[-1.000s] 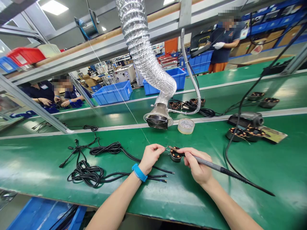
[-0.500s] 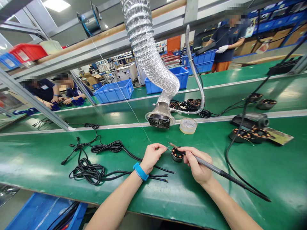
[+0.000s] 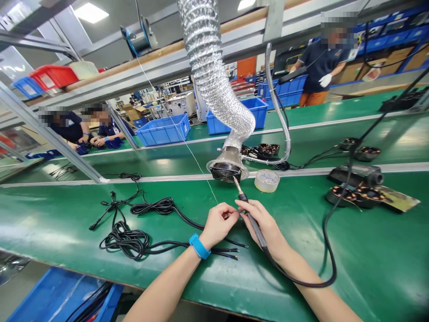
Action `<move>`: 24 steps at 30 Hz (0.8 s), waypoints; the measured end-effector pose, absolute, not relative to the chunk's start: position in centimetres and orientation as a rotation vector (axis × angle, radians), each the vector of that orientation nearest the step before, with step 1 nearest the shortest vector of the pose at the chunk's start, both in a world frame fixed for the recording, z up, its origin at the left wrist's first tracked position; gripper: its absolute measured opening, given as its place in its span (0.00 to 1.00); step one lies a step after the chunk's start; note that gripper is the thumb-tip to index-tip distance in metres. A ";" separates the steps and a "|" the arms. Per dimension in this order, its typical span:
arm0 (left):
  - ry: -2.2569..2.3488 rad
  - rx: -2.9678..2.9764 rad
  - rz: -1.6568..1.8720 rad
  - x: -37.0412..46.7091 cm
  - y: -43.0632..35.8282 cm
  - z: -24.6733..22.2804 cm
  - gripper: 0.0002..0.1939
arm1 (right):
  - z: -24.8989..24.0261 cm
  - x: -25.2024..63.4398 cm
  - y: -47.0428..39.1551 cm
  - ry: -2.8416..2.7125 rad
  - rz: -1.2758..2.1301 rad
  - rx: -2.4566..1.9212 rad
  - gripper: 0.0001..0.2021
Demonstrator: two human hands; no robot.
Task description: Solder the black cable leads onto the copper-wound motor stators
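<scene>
My right hand (image 3: 264,226) is closed round a soldering iron (image 3: 256,230), whose metal tip points up and away, just in front of the fume extractor's fan (image 3: 225,172). My left hand (image 3: 219,223), with a blue wristband (image 3: 199,246), is pinched closed on the thin solder wire (image 3: 210,185) that runs down from a spool (image 3: 142,38) overhead. The fingertips of both hands meet above the bench. The small ring-shaped motor stator with copper windings is now hidden behind my hands. Stripped ends of black cables (image 3: 231,254) lie just below my left wrist.
Coiled black cables (image 3: 125,241) lie at left on the green bench (image 3: 67,214). A round tub (image 3: 267,180) sits beside the fan. More stators (image 3: 338,197) and a grey device (image 3: 360,175) are at right. Behind are blue bins (image 3: 164,130) and several co-workers.
My right hand has moved left against my left hand, and the iron has swung from pointing left at the stator to pointing up toward the fan. The stator has gone out of sight.
</scene>
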State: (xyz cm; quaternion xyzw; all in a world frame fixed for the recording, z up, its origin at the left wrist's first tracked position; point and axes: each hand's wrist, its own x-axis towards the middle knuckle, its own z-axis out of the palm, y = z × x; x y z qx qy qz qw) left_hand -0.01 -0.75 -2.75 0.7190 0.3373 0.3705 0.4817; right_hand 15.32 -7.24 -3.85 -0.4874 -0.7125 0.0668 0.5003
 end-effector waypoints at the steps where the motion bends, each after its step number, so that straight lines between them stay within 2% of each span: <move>1: 0.820 1.789 0.910 0.0 -0.8 -2.6 0.11 | -4.0 15.3 -7.2 -1.735 0.183 -1.175 0.22; 8: 0.803 1.855 0.863 -0.6 -0.8 -2.0 0.11 | -4.3 15.2 -7.4 -1.718 0.140 -1.173 0.22; 13: 0.827 1.550 0.658 -0.6 -0.4 -2.1 0.16 | -3.9 15.1 -7.9 -1.694 0.113 -1.185 0.19; 17: 0.831 1.457 0.639 -0.3 -0.3 -2.0 0.20 | -3.9 14.8 -8.0 -1.692 0.094 -1.189 0.18; 24: 0.869 1.443 0.604 -0.3 -0.4 -2.0 0.15 | -2.6 15.2 -8.9 -1.559 -0.047 -1.196 0.17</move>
